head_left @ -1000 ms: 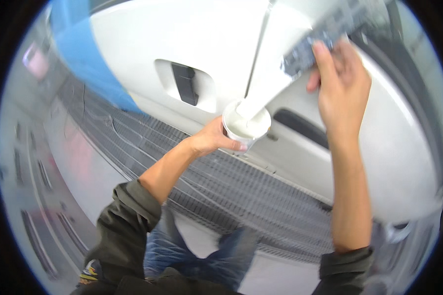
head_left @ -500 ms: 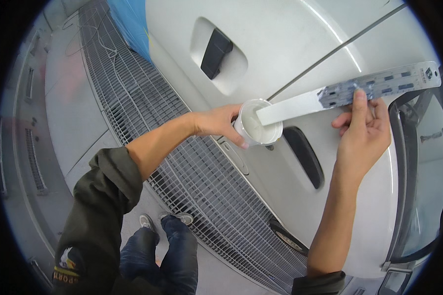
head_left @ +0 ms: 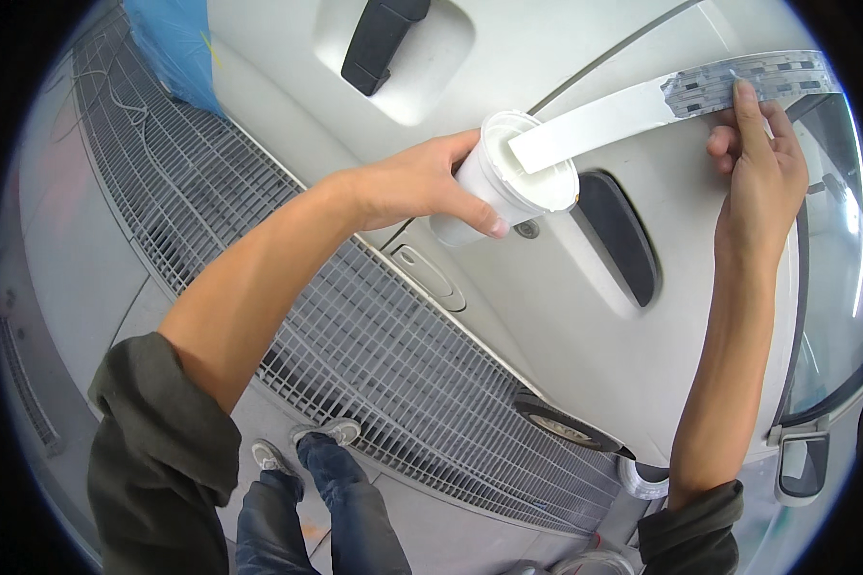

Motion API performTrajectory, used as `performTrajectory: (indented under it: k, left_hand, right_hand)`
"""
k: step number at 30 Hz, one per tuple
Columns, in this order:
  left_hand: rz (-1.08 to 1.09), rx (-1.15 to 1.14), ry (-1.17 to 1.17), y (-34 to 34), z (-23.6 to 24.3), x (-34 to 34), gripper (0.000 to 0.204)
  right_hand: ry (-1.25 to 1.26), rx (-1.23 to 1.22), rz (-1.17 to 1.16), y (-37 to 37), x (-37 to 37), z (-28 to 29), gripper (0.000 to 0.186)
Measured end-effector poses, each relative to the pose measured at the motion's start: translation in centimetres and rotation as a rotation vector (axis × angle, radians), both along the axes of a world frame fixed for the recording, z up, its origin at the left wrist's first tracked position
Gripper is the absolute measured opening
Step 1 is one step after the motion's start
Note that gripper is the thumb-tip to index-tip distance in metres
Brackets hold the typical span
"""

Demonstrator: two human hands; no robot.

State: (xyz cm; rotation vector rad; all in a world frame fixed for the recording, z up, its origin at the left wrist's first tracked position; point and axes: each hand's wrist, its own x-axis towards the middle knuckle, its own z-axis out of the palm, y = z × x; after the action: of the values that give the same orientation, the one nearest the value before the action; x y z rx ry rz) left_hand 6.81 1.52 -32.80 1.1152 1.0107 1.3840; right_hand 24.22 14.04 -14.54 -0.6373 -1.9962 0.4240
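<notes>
My left hand (head_left: 417, 182) is wrapped round a white plastic cup (head_left: 497, 180), which tilts with its mouth toward the upper right. White liquid that looks like paint (head_left: 548, 187) shows inside. A long flat mixing stick (head_left: 599, 125) dips its white-coated end into the cup. The stick's other half is see-through with dark, ruler-like marks. Near that marked part, my right hand (head_left: 762, 158) pinches the stick between thumb and fingers, well to the right of the cup.
Behind the cup stands a white vehicle side with black door handles (head_left: 618, 235), a wheel (head_left: 566, 426) and a side mirror (head_left: 801, 465). Blue sheeting (head_left: 174, 53) covers part of it. Below runs a metal floor grating (head_left: 374, 335), with a pale cable (head_left: 120, 101) at its far left.
The cup and stick have shifted up and slightly right in the picture, and the cup leans more, showing its side. Both hands keep their hold. The vehicle appears closer as the view has moved.
</notes>
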Motion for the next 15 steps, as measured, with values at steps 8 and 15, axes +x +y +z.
performTrajectory:
  k: [8,15]
  left_hand:
    - [-0.001,0.030,-0.004,0.0,-0.1,0.1,0.090]
    - [0.035,0.023,0.032,0.0,0.0,0.3,0.087]
  right_hand:
    - [-0.018,0.019,0.104,-1.8,0.5,-2.8,0.029]
    - [-0.085,-0.294,0.058,-4.7,-0.3,-6.7,0.026]
